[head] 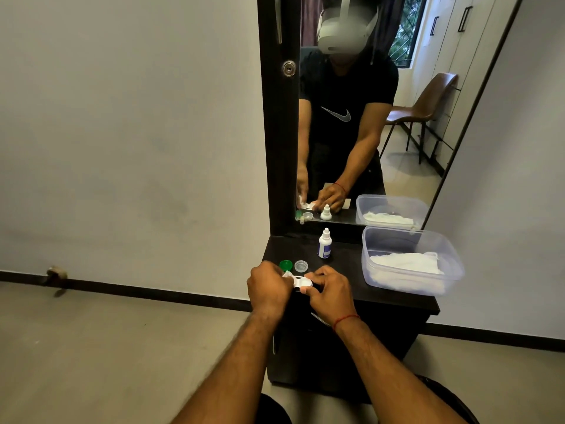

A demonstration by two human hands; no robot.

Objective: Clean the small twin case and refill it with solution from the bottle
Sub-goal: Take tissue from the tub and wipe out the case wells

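The small white twin case (302, 282) sits between my hands above the front of the black dresser top (345, 270). My right hand (328, 290) grips its right well. My left hand (269, 286) pinches a bit of white tissue (286, 274) against the case's left well. Two loose caps lie just behind the case: a green cap (286, 265) and a clear cap (301, 266). The white solution bottle (324, 243) with a blue label stands upright farther back, capped.
A clear plastic tub (409, 258) holding white tissues stands at the right of the dresser top. A tall mirror (367, 117) rises behind, reflecting me and a brown chair. White wall and grey floor lie to the left.
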